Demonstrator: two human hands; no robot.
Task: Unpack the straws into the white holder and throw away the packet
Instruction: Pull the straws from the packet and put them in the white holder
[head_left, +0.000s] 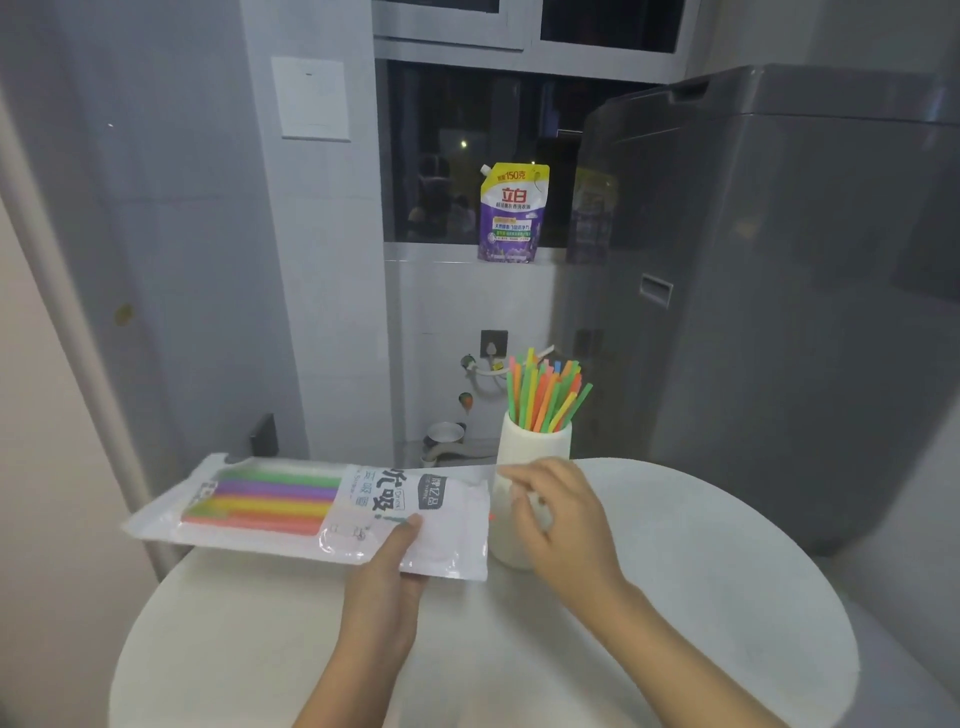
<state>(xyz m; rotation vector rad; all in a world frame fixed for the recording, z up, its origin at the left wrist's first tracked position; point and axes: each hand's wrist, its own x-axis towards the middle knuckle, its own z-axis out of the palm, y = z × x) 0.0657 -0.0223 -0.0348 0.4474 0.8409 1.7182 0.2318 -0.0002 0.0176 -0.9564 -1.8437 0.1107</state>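
The white holder (532, 447) stands on the round white table (675, 597), a bunch of straws (545, 395) upright in it. Just left of the holder, the left hand (387, 577) grips the packet (311, 509) by its near edge (coloured straws inside). The right hand (561, 514) hovers in front of the holder, fingers loosely spread, holding nothing.

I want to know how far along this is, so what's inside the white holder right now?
A bundle of green, orange and yellow straws stands in the white holder, upper ends fanning out. Their lower ends and the holder's bottom are hidden by its wall.
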